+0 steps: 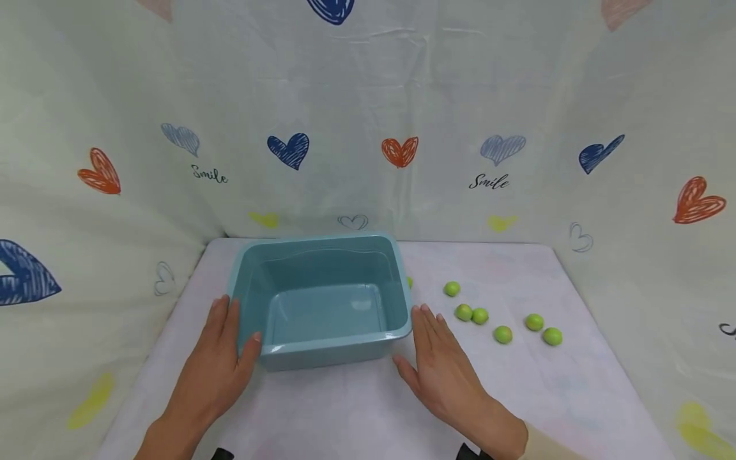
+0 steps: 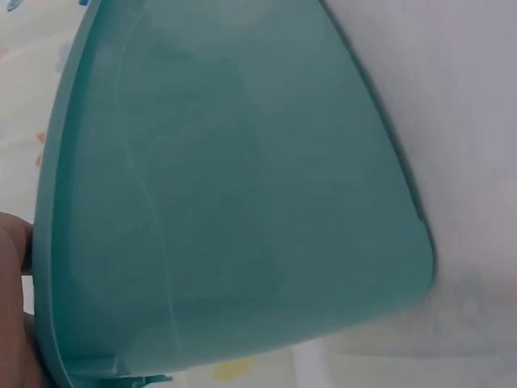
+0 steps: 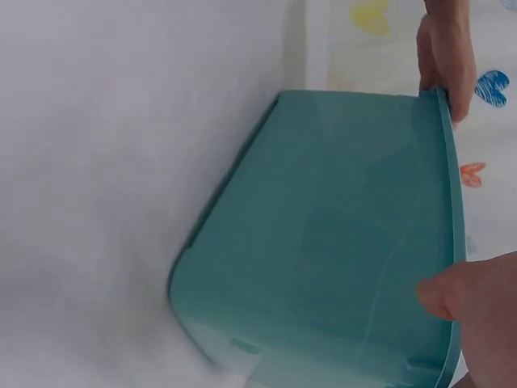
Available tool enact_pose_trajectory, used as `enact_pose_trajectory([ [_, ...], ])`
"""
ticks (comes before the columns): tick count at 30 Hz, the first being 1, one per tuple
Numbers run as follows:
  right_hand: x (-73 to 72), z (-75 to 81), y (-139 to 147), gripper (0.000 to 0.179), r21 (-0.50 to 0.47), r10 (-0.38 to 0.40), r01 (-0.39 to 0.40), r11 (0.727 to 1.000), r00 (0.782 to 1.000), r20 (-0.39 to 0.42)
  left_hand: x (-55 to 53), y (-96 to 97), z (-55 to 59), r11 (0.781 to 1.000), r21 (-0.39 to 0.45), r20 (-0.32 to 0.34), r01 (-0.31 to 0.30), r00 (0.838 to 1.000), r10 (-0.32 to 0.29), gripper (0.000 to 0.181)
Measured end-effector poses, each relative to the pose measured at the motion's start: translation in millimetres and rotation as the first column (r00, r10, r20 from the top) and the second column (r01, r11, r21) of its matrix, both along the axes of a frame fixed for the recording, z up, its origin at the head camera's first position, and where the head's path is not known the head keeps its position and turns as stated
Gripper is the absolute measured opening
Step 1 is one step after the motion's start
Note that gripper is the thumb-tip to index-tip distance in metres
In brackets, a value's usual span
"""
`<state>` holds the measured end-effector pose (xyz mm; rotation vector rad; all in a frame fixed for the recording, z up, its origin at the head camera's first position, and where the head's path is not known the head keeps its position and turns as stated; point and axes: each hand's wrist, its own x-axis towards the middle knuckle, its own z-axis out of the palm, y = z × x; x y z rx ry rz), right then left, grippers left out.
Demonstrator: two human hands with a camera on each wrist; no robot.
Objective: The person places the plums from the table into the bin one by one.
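"Where does the blue basin (image 1: 328, 358) sit from the hands?"

"Between them, on the counter (image 1: 345, 415). The left hand (image 1: 208, 374) is at its near left corner, the right hand (image 1: 447, 374) just beside its near right one."

"And its long axis?"

"Side to side, from one hand across to the other, the right end angled slightly farther from the person. That seems to me the relation to mind: each hand faces a short end, but nearer its front corner than its middle."

"Are the fingers clamped on anything?"

"I'd say not. The left ones are straight and close together along the outside of the end wall, thumb apart by the front corner. The right ones are straight and together too, thumb spread away (the right wrist view shows that thumb in front of the long wall, though I can't tell whether it touches)."

"Which hand is nearer?"

"The left, judging by the head view: it overlaps the corner, while the right only reaches the edge with its fingertips."

"Anything close by?"

"Green balls (image 1: 480, 315), scattered to the basin's right, one partly hidden behind its wall."
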<state>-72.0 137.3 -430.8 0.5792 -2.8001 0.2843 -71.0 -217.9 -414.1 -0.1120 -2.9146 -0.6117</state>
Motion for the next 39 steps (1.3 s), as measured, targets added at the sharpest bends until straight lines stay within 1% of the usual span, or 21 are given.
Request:
enact_pose_trajectory([
  [2,11.8,0.0,5.7,0.081,0.012,-0.001,0.001,1.0,1.0,0.006,9.4,1.3,1.6,1.0,0.005,0.033,0.006,0.999,-0.006,0.078],
  [4,21.6,1.4,10.5,0.08,0.02,-0.008,0.008,1.0,1.0,0.012,16.4,1.9,3.5,1.0,0.018,0.059,0.016,0.998,-0.017,0.078],
  [6,27.7,3.2,15.0,0.077,0.019,-0.012,0.012,1.0,1.0,-0.013,20.0,2.2,5.0,0.999,0.016,0.076,0.032,0.997,-0.033,0.079],
  [8,28.7,4.9,18.7,0.074,0.017,-0.021,0.022,1.0,0.998,-0.057,19.7,1.4,6.5,0.998,0.007,0.073,0.061,0.995,-0.062,0.079],
  [10,23.6,6.0,21.4,0.072,0.022,-0.031,0.033,0.999,0.994,-0.106,16.0,-0.7,8.9,0.995,-0.018,0.068,0.099,0.993,-0.098,0.079],
  [12,14.8,6.8,22.2,0.072,0.023,-0.038,0.041,0.999,0.991,-0.131,10.6,-3.2,12.8,0.989,-0.054,0.055,0.139,0.989,-0.136,0.079],
  [14,4.9,6.5,20.8,0.073,0.015,-0.035,0.037,0.999,0.993,-0.112,4.5,-5.7,16.4,0.982,-0.084,0.044,0.169,0.985,-0.166,0.08],
  [16,-2.5,5.2,18.8,0.073,-0.007,-0.024,0.023,1.0,0.996,-0.087,-1.6,-7.8,19.2,0.978,-0.095,0.061,0.183,0.982,-0.178,0.082],
  [19,-7.9,2.3,17.7,0.07,-0.04,-0.01,0.008,0.999,0.998,-0.06,-10.7,-9.3,19.0,0.978,-0.088,0.108,0.19,0.978,-0.18,0.087],
  [22,-9.4,0.4,18.6,0.069,-0.049,-0.007,0.003,0.999,0.998,-0.067,-17.1,-10.1,17.4,0.971,-0.114,0.139,0.208,0.972,-0.192,0.088],
  [24,-10.5,0.2,19.2,0.07,-0.039,-0.006,0.003,0.999,0.997,-0.077,-19.1,-10.1,17.1,0.964,-0.157,0.129,0.215,0.972,-0.196,0.088],
  [26,-12.7,-0.1,19.7,0.071,-0.017,-0.004,0.002,1.0,0.995,-0.099,-20.8,-10.3,18.3,0.951,-0.214,0.116,0.222,0.973,-0.201,0.088],
  [31,-15.5,-0.3,22.8,0.072,0.043,0.003,0.003,0.999,0.989,-0.147,-22.7,-8.6,22.5,0.933,-0.286,0.125,0.216,0.974,-0.187,0.09],
  [34,-16.6,0.1,23.4,0.072,0.056,0.013,-0.005,0.998,0.988,-0.153,-21.9,-7.2,23.1,0.934,-0.291,0.132,0.206,0.976,-0.175,0.092],
  [39,-18.4,0.6,23.2,0.073,0.063,0.029,-0.019,0.998,0.988,-0.153,-19.6,-7.0,20.8,0.948,-0.262,0.131,0.182,0.98,-0.152,0.096],
])
